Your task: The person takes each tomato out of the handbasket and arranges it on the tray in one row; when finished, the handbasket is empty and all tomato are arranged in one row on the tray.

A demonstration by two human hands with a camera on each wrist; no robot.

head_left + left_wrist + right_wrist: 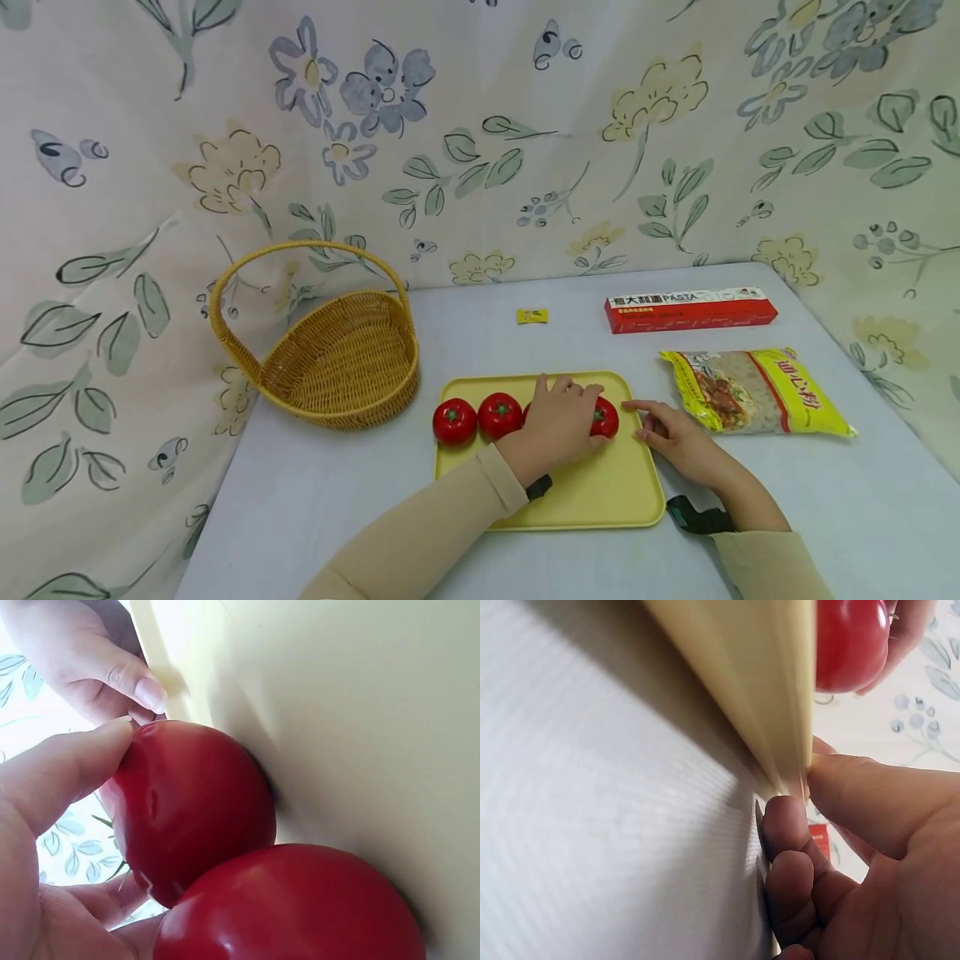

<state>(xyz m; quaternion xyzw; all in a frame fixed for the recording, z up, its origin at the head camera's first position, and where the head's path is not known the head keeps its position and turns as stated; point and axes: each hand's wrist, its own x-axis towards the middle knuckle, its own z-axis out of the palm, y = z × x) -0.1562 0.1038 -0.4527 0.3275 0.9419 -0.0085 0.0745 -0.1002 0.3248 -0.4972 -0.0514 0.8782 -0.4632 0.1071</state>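
Red tomatoes (454, 421) with green stems stand in a row across a yellow tray (577, 500). My left hand (558, 421) reaches over the row and holds the rightmost tomato (199, 802), its thumb on one side and fingers on the other. Another tomato (292, 911) sits against it in the left wrist view; in the head view the hand covers part of the row. At the tray's right edge, my right hand (686, 442) pinches the rim, thumb (877, 791) on top and curled fingers (787, 825) low against the outer side.
A wicker basket (401, 400) with a tall handle stands at the left. Behind the tray lies a small yellow packet (532, 316). A red pasta box (690, 312) and a yellow bag of pasta (757, 392) lie at the right. Floral cloth (480, 100) hangs behind the table.
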